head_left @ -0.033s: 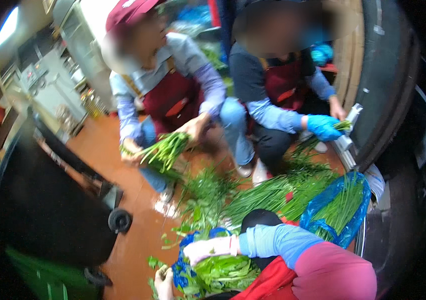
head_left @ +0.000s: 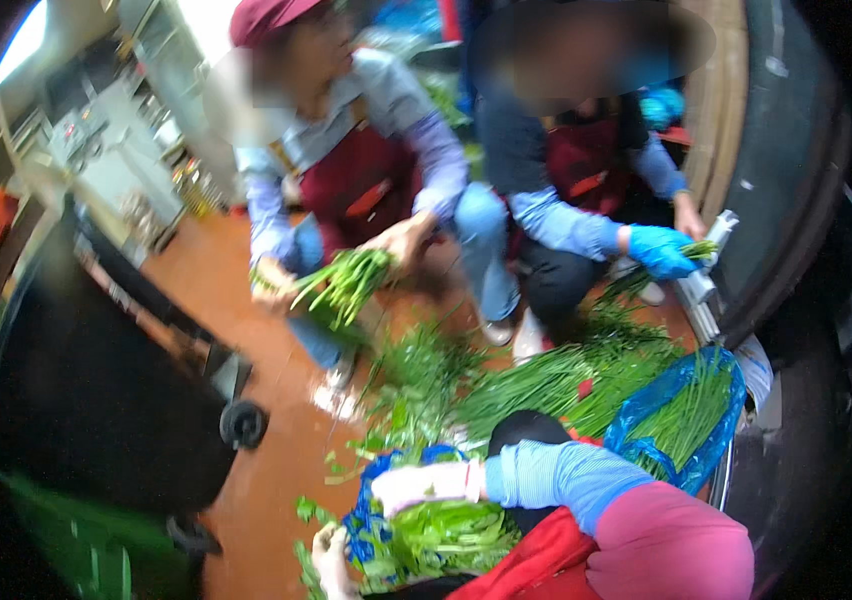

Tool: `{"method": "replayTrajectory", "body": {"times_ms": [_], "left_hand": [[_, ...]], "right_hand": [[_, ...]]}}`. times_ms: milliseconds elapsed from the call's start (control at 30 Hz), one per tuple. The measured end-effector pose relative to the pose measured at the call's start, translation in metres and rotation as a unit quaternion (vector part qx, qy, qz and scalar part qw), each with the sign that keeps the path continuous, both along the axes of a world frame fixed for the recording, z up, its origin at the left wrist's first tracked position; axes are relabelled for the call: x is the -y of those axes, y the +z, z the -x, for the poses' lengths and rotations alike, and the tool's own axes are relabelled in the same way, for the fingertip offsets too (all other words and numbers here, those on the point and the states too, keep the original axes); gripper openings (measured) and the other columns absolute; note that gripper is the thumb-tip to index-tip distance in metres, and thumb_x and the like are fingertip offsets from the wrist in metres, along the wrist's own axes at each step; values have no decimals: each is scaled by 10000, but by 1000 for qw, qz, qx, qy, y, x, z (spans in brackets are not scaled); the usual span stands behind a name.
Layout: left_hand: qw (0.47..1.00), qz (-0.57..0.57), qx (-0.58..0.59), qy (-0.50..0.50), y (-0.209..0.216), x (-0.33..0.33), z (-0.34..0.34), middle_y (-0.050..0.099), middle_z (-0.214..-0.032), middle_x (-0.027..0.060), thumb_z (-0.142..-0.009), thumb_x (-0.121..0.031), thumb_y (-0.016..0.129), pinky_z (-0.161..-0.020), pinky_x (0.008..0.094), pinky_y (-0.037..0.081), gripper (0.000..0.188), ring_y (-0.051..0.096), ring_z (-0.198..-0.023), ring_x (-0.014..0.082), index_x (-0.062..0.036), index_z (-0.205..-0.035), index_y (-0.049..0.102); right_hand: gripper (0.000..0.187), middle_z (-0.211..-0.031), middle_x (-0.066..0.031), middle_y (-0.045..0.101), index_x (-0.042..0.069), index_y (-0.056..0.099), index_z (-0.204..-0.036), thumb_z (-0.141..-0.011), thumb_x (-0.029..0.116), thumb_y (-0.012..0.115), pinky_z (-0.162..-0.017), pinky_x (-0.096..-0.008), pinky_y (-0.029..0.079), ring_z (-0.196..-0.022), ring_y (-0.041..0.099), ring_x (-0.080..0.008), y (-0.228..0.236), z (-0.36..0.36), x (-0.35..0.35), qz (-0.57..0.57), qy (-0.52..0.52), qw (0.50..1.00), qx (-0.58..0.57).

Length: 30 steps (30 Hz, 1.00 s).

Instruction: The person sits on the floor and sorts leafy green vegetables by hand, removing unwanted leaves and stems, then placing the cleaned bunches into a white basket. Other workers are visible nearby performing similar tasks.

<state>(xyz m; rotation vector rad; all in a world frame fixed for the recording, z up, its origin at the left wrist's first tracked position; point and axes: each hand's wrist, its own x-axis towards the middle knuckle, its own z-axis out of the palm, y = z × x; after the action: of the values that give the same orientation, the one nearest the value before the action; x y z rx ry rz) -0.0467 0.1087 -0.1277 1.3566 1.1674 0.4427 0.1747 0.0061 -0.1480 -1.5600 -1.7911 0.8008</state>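
Observation:
In a pale, dirt-marked glove, my right hand [head_left: 426, 485] reaches across a heap of leafy greens [head_left: 456, 535] lying in a blue plastic bag [head_left: 361, 525]. Its fingers are blurred and cannot be told apart. My left hand [head_left: 331, 555] is at the left side of this heap, its fingers curled together; whatever lies between them is too small to make out. Loose leaves [head_left: 312, 510] lie just beyond the left hand. A striped blue sleeve [head_left: 556, 480] covers my right forearm.
Two crouching people face me: one holds a bunch of green stalks [head_left: 351, 285], the other wears a blue glove [head_left: 661, 252]. Long green stalks [head_left: 536, 390] spread over the brown floor. An open blue bag [head_left: 731, 425] holds more, right. A wheeled black bin [head_left: 116, 370] stands left.
The view has turned slightly, so the two people and the far surroundings sit a little farther right. My hands stay in nearly the same place at the greens.

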Motion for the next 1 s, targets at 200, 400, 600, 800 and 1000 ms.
{"method": "replayTrajectory", "body": {"times_ms": [200, 400, 600, 800, 1000], "left_hand": [[917, 344, 45, 196, -62, 56, 7, 381, -1323, 161, -721, -556, 637, -935, 500, 351, 807, 442, -1132, 325, -16, -1271, 398], [827, 277, 468, 142, 10, 33, -44, 434, -1310, 176, -884, -543, 408, -1015, 446, 334, 649, 444, -1165, 318, -67, -1323, 361], [773, 296, 556, 74, 65, -20, -36, 475, -1252, 202, -791, -341, 659, -988, 477, 383, 705, 490, -1124, 313, 47, -1293, 352], [850, 211, 482, -45, 91, -43, -29, 392, -1304, 278, -723, -203, 639, -1020, 499, 324, 766, 414, -1191, 399, 85, -1330, 271], [874, 169, 453, -56, 90, -41, -29, 434, -1255, 294, -667, -154, 588, -1005, 467, 352, 741, 464, -1151, 375, 69, -1316, 309]], "right_hand": [[268, -1160, -132, 493, 83, 571, -1121, -868, 129, 496, -925, -362, 368, -1109, 445, -276, 51, -25, 45, -265, 52, 962, 47], [401, -884, -211, 606, -2, 571, -1049, -805, 315, 590, -715, -362, 465, -808, 603, -314, 139, -13, 48, 64, -20, 990, -123], [433, -889, -198, 593, -6, 574, -962, -823, 404, 577, -719, -388, 461, -821, 580, -353, 126, -16, 33, 48, -30, 998, -17], [314, -930, -156, 593, 47, 590, -1030, -808, 269, 588, -759, -385, 467, -864, 573, -345, 107, -23, 18, 2, -64, 996, 61], [266, -965, -118, 598, 63, 597, -1063, -824, 178, 578, -787, -357, 472, -897, 584, -291, 113, -33, 8, -102, -154, 980, -68]]}}
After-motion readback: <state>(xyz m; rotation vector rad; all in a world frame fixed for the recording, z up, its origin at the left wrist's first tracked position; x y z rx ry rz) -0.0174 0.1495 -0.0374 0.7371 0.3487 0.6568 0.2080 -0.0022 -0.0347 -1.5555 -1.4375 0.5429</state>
